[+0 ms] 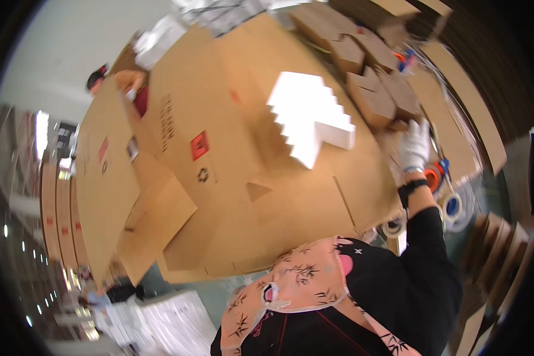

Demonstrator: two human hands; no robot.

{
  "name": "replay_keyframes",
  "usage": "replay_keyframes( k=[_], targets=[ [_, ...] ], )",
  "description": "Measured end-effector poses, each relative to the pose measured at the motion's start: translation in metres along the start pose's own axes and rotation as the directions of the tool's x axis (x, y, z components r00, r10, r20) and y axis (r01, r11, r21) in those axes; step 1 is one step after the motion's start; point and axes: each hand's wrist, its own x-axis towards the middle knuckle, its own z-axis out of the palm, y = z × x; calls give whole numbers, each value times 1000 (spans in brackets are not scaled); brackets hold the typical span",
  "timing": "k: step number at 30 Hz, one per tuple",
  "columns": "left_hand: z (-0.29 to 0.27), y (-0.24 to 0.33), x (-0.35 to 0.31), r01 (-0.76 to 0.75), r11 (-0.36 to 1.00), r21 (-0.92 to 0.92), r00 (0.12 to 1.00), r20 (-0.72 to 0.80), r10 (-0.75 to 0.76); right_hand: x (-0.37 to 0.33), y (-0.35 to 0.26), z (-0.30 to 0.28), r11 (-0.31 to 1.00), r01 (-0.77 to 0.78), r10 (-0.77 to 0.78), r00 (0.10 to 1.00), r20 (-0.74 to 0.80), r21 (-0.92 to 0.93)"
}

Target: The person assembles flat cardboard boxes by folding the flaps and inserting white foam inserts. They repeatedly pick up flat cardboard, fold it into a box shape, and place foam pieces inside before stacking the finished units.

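Note:
My right hand (414, 147), in a white glove, reaches out on the right, next to a group of small brown cartons (374, 98). Its fingers look stretched out, and I see nothing held in them. Just below the hand lies a tape dispenser (436, 175) in orange and blue. A large flattened cardboard box (231, 196) covers the middle, with flaps raised on the left. On top of it sit white stepped foam pieces (305, 113). My left hand does not show.
Tape rolls (453, 206) lie below the dispenser. Folded cardboard (492, 249) stands at the lower right. Another person (130, 83) is behind the box's raised flap. White wrapped stacks (178, 317) are at the lower left, and tall cartons (56, 219) stand farther left.

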Motion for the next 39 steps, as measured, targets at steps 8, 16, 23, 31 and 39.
replay_keyframes(
  k=[8, 16, 23, 31, 39],
  targets=[
    [-61, 34, -19, -114, 914, -389, 691, -692, -209, 9, 43, 4, 967, 167, -175, 984, -24, -191],
    [-76, 29, -5, -297, 950, 94, 357, -912, 202, 2, 6, -81, 942, 170, -221, 963, -153, -291],
    [-118, 30, 28, -344, 859, 378, 317, -815, 486, -16, -39, -171, 951, 184, -278, 860, -428, -248],
    [-158, 10, 65, -397, 819, 414, 323, -772, 547, -58, -116, -203, 947, 322, -281, 803, -526, -13],
    [-172, 8, 78, -494, 774, 396, 288, -765, 576, -89, -201, -217, 889, 440, -330, 803, -496, 122]
  ],
)
